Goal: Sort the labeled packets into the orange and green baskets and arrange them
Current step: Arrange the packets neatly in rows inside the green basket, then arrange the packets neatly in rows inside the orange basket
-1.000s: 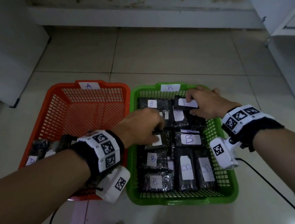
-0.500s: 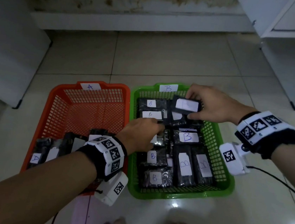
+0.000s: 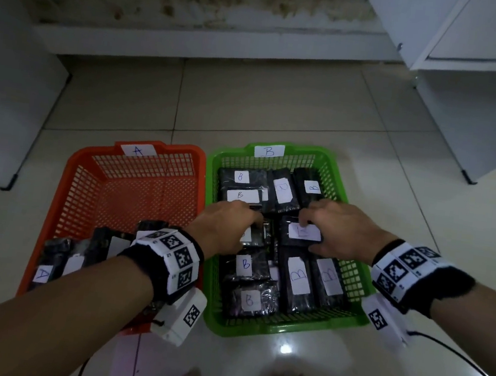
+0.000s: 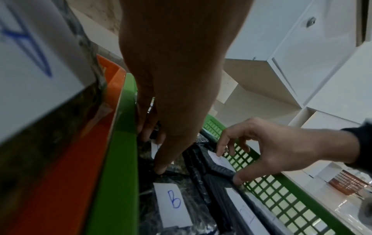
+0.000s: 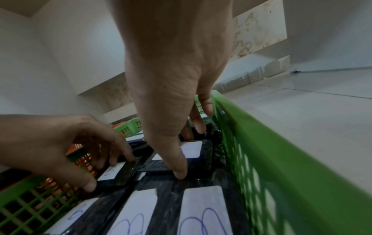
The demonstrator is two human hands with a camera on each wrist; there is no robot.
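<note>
Head view: your right hand grips a black packet lying crosswise mid green basket; your left hand pinches a neighbouring packet. The orange basket stands beside, on pale floor tiles.

Left wrist view: your left fingers press down among the packets.

Right wrist view: your right thumb and fingers clamp the packet's long edges.

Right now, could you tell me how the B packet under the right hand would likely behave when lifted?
The B packet looks flat and boxy, so probably stiff. Its glossy wrap may be slippery. The right hand spans it alone, suggesting it's light.
</note>
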